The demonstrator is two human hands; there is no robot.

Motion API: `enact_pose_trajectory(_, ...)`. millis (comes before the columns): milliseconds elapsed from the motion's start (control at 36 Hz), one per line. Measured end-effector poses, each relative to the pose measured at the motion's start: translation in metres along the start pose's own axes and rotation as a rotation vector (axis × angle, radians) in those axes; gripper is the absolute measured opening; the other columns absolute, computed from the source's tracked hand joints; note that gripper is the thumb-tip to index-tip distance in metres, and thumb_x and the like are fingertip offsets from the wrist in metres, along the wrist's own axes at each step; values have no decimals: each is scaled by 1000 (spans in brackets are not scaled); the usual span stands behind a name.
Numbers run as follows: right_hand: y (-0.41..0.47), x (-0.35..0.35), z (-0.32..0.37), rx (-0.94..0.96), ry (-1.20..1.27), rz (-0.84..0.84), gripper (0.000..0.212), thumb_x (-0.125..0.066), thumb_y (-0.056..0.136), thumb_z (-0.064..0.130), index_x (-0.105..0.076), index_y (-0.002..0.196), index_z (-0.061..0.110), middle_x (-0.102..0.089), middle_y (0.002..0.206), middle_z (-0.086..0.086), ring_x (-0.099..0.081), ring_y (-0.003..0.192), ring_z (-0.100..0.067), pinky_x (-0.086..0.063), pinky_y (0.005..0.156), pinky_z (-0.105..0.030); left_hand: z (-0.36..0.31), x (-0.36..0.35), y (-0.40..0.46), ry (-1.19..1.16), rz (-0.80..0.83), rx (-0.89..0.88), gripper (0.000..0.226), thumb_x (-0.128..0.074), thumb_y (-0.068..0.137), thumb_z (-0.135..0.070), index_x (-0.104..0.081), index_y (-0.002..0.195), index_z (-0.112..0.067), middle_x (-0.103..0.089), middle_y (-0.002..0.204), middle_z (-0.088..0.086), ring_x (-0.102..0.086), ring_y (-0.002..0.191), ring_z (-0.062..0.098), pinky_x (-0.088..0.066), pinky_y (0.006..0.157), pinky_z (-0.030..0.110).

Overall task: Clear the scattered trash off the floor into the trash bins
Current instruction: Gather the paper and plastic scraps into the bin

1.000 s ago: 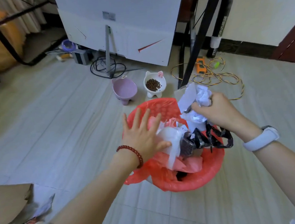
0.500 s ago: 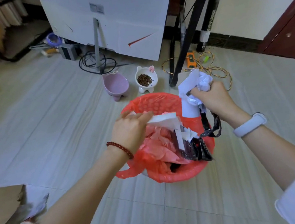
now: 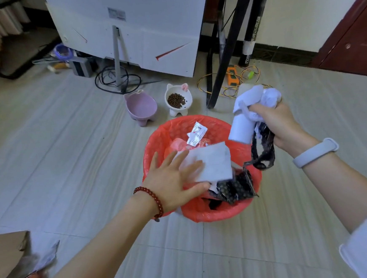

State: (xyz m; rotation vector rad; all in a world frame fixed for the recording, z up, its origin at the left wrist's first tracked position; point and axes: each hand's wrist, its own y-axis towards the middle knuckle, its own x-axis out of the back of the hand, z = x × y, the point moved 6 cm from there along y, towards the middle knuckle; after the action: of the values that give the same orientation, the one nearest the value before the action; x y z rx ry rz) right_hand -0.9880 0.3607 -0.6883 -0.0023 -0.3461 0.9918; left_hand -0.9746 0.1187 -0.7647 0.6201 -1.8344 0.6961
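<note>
A trash bin (image 3: 219, 210) lined with a red bag stands on the floor in front of me, holding pink plastic, a small printed packet (image 3: 196, 134) and a dark patterned wrapper (image 3: 234, 188). My left hand (image 3: 172, 181) is spread over the bin, its straight fingers lying on a flat white sheet of paper (image 3: 215, 165). To the bin's upper right, my right hand (image 3: 278, 122) grips a bundle of crumpled white paper (image 3: 256, 99), a white tube (image 3: 242, 128) and a black plastic strip (image 3: 265, 152) that dangles over the rim.
A purple pet bowl (image 3: 140, 108) and a white cat bowl with kibble (image 3: 178, 99) stand just behind the bin. Black tripod legs (image 3: 224, 54), coiled yellow cable (image 3: 231, 86) and a white cabinet (image 3: 130, 33) lie beyond. Cardboard (image 3: 5, 256) and paper scraps (image 3: 44, 257) lie at lower left.
My left hand went from pinching the white sheet with curled fingers to lying flat and spread on it. My right hand with its bundle moved slightly right, off the bin's centre.
</note>
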Motion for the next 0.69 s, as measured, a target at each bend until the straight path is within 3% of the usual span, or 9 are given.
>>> enact_pose_trajectory(56, -3, 4, 17, 98, 16, -66, 26, -58, 82, 8, -48, 59, 11, -48, 51, -1, -49, 51, -14, -38, 51, -24, -5, 12, -4, -18, -99, -14, 86, -1, 63, -79, -20, 140, -47, -11, 156, -7, -7, 143, 19, 2, 114, 53)
enact_pose_trajectory(139, -13, -1, 33, 116, -72, 51, 12, -56, 85, 8, -56, 73, 8, -54, 71, -9, -53, 72, -18, -41, 61, -27, -14, 12, -4, 6, -92, -43, 82, 2, 65, -75, -27, 137, -47, -19, 153, -8, -10, 143, 20, 2, 113, 56)
enact_pose_trajectory(194, -23, -8, 30, 43, -166, 221, 12, -58, 86, 10, -61, 77, 4, -59, 63, -5, -59, 60, -16, -44, 55, -23, -15, 3, -1, 43, -22, -32, 76, 3, 68, -75, -25, 135, -53, -18, 153, -8, -7, 143, 21, 2, 112, 60)
enact_pose_trajectory(250, -36, -18, 19, -9, -245, 321, 26, -58, 87, 9, -53, 62, 10, -51, 44, 4, -50, 39, -12, -39, 40, -19, -13, -9, 3, 64, 77, -4, 58, -9, 81, -73, -22, 135, -56, -14, 154, -7, -5, 143, 23, 3, 110, 62)
enact_pose_trajectory(361, -48, -47, -17, 19, -345, 321, 19, -57, 86, 7, -58, 67, 5, -56, 64, -3, -53, 56, -5, -40, 50, -14, -6, -15, 3, 115, 79, 17, 45, -23, 91, -58, -34, 133, -48, -31, 147, -7, -15, 141, 24, 4, 108, 64)
enact_pose_trajectory(444, -50, -70, -44, 167, -522, 272, 18, -55, 83, 9, -49, 66, 6, -51, 61, 0, -57, 52, 1, -45, 56, -15, 9, 4, -4, 131, -207, 96, 48, -27, 78, -40, -71, 93, -26, -66, 109, 0, -54, 117, 30, -15, 98, 73)
enact_pose_trajectory(500, -49, -82, -61, 234, -638, 236, 3, -51, 78, 10, -50, 81, 10, -57, 74, -10, -60, 74, -28, -47, 67, -38, 23, 11, -13, 123, -335, 195, 30, -44, 72, -28, -72, 71, -19, -69, 95, 7, -61, 104, 33, -25, 91, 74)
enact_pose_trajectory(583, -46, -102, -78, 362, -788, 241, 41, -50, 80, 2, -50, 120, 7, -60, 100, -14, -51, 91, -31, -41, 76, -39, 38, 7, -22, 76, -343, 310, 29, -52, 72, -27, -71, 91, -14, -62, 115, 14, -52, 116, 39, -27, 92, 72)
enact_pose_trajectory(694, -40, -128, -90, 488, -1128, 274, 57, -57, 81, 14, -37, 135, 15, -46, 120, -10, -42, 113, -31, -37, 94, -40, 46, -5, -24, -34, -297, 362, 49, -40, 91, -31, -37, 138, -18, -20, 152, 9, -12, 142, 32, -11, 108, 61)
